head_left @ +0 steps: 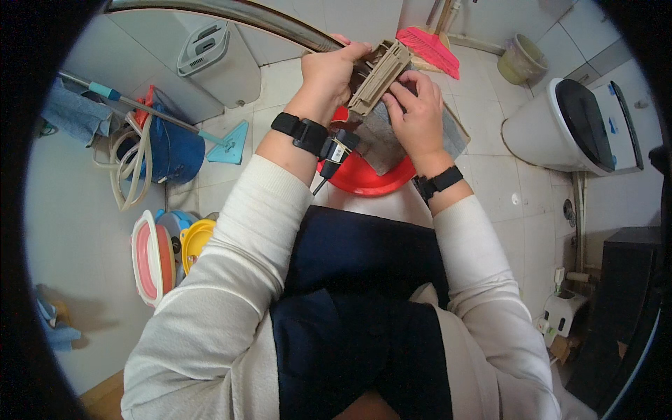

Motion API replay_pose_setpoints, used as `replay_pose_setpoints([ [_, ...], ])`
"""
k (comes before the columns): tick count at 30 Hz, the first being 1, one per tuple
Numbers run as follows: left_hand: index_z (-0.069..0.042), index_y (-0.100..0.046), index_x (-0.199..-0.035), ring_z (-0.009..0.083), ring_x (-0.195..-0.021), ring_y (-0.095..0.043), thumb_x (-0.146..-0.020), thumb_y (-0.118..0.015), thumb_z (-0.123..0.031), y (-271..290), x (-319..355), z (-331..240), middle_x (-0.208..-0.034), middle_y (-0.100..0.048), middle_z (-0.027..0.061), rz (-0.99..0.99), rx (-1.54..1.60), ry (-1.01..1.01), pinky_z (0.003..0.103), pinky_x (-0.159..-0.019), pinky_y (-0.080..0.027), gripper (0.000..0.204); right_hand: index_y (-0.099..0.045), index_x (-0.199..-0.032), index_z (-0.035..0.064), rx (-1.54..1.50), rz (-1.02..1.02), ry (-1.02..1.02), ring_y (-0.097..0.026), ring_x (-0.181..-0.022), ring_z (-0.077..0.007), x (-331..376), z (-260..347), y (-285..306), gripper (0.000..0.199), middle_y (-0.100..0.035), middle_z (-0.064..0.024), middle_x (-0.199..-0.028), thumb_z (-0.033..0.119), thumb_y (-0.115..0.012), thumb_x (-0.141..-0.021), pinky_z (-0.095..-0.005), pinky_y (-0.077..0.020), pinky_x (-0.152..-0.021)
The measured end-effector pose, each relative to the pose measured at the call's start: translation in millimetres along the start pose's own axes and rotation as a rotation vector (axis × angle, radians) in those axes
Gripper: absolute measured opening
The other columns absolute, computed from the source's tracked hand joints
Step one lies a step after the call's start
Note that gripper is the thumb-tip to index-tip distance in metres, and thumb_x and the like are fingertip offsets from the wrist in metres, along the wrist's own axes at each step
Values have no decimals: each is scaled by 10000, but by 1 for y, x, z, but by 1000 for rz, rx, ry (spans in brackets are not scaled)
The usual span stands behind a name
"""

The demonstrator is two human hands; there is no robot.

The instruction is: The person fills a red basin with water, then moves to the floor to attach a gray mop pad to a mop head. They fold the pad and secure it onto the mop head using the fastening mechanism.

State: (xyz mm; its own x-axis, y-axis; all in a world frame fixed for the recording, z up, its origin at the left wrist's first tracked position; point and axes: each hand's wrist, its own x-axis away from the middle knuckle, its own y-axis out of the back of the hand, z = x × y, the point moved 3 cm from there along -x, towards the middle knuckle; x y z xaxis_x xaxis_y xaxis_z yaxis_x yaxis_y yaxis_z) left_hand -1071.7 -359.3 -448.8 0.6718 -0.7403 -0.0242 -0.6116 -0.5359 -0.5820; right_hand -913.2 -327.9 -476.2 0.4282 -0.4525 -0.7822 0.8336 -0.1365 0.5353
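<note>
1. My left hand [334, 70] covers the near end of the beige plastic clamp head [379, 75], so I cannot see how far that piece runs under my fingers.
2. The steel handle [238, 17] comes in from the upper left and vanishes behind my left hand; where it joins the clamp head is hidden.
3. The grey mop cloth [383, 136] hangs below the clamp head. Its upper edge is covered by my right hand [418, 112], and its lower part overlaps the red basin [364, 178], whose far rim is out of sight behind the cloth and my wrists.
4. The ribbed detail on the clamp head is too small to read clearly.
5. The clamp head is a long, narrow, tan block with raised ridges, tilted so one end points up and to the right. It sits between my two hands, above the red basin, in front of my chest.
6. My left hand is closed around the clamp head and the end of the handle, gripping firmly.
7. My right hand lies with curled fingers pressed on the cloth just beside the clamp head, thumb against its edge.
8. A black strap circles each wrist; a pink broom [430, 45] leans beyond.
</note>
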Motion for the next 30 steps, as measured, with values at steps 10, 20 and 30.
replay_pose_setpoints([
  [10, -94, -470, -871, 254, -727, -648, -767, -690, 68, 17, -19, -9, -799, -592, 88, -20, 31, 17, 393, -645, -568, 293, -667, -1080, 240, 206, 62, 34, -557, -1021, -226, 7, -29, 0, 306, -583, 20, -1073, 263, -696, -777, -611, -351, -961],
  [20, -87, -478, -849, 249, -750, -644, -762, -689, 86, 17, -19, -9, -814, -589, 76, -71, 95, -49, 393, -671, -568, 286, -578, -1201, 74, 50, 114, 103, -567, -1073, -306, -4, -10, 5, 554, -570, -127, -1218, 308, -735, -723, -460, -456, -916],
  [30, -68, -468, -845, 262, -742, -640, -767, -672, 95, 21, -22, -6, -804, -580, 85, -109, 87, -69, 400, -681, -564, 272, -590, -1172, 50, -348, 135, -230, -613, -1009, -314, 4, -16, 3, 406, -608, -183, -1147, 43, -561, -767, -372, -518, -838],
])
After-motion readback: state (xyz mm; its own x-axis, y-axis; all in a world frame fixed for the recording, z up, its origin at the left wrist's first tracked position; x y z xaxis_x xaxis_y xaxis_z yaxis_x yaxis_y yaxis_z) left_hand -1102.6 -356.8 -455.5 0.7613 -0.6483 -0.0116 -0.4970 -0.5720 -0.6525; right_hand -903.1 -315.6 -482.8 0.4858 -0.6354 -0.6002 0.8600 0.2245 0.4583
